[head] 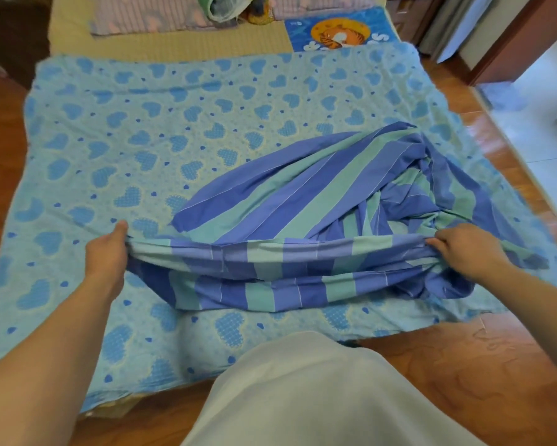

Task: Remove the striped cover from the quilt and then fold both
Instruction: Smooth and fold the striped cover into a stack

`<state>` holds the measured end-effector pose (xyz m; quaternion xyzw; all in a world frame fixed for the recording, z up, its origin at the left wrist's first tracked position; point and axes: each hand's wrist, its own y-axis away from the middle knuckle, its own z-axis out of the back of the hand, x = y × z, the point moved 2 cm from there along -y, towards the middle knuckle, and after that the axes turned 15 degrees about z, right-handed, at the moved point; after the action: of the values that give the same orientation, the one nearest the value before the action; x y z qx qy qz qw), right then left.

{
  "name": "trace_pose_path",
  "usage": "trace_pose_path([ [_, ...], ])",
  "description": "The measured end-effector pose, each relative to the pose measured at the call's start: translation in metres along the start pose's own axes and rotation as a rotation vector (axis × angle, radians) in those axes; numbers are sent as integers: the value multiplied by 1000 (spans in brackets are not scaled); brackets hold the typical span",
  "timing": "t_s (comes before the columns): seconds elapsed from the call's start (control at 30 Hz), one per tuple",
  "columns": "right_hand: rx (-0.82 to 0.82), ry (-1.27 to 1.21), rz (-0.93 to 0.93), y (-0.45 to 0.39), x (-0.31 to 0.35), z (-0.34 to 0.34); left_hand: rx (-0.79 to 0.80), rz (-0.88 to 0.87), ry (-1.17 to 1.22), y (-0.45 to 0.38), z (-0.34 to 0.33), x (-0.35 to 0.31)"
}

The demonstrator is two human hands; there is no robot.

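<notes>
A light blue quilt printed with darker blue hearts (116,130) lies spread flat over a bed, its left edge hanging toward the reddish-brown wooden floor (464,381). The person's left hand (108,252) reaches in from the lower left on a bare forearm; its fingers are curled around the left end of a bunched fabric edge, thumb pointing up and away. That edge belongs to a cotton cover with broad blue and teal stripes and thin white lines (303,201), which lies on top of the quilt, right of centre and near the bed's front edge. The gripped edge is stretched in a shallow sagging line between the two hands, with a second fold of the cover drooping just beneath it. Behind the stretched edge, the rest of the cover fans away toward the right in long diagonal stripes and crumples into a heap. The person's right hand (460,252) clamps the right end of the same edge, fingers curled over gathered cloth. At the bottom centre, the person's pale grey-white garment (303,397) fills the foreground. Beyond the quilt, at the head of the bed, lie a beige woven mat (174,43), a pink striped pillow (142,14), and a blue cloth with an orange tiger picture (338,30).
</notes>
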<state>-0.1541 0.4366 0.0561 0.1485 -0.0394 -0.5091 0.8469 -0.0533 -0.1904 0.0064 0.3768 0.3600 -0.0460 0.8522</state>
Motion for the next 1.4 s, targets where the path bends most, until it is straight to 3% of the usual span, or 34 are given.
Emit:
trace_pose_path([
  [0.1,-108,-162,-232,10,-16,-11,127,-173,-442,10,0,13],
  [0.3,-153,-695,-545,21,-6,-26,254,-376,-847,6,4,30],
  [0.37,5,-888,-478,21,6,-33,295,-419,-843,11,0,30],
  [0.43,211,-918,-353,20,16,-34,313,-389,-778,12,-4,27],
  [0.53,542,-717,-197,14,20,-25,341,-388,-850,14,-14,16],
  [0.6,599,-544,-139,3,18,-13,323,-439,-953,16,-23,9],
  [0.63,509,-474,-177,-3,17,-7,232,-480,-949,18,-25,4],
  [0.73,-161,-269,-446,3,8,0,-159,-411,-677,17,-15,-4],
  [0.77,-213,-250,-464,7,10,-7,-191,-368,-644,15,-15,-2],
  [0.9,-28,-355,-514,10,12,-38,-104,-348,-710,7,-26,3],
  [1.27,-88,-404,-532,-15,-21,19,-67,-581,-673,16,-27,-48],
  [1.4,-97,-439,-517,-16,-27,26,-21,-490,-574,15,-32,-59],
])
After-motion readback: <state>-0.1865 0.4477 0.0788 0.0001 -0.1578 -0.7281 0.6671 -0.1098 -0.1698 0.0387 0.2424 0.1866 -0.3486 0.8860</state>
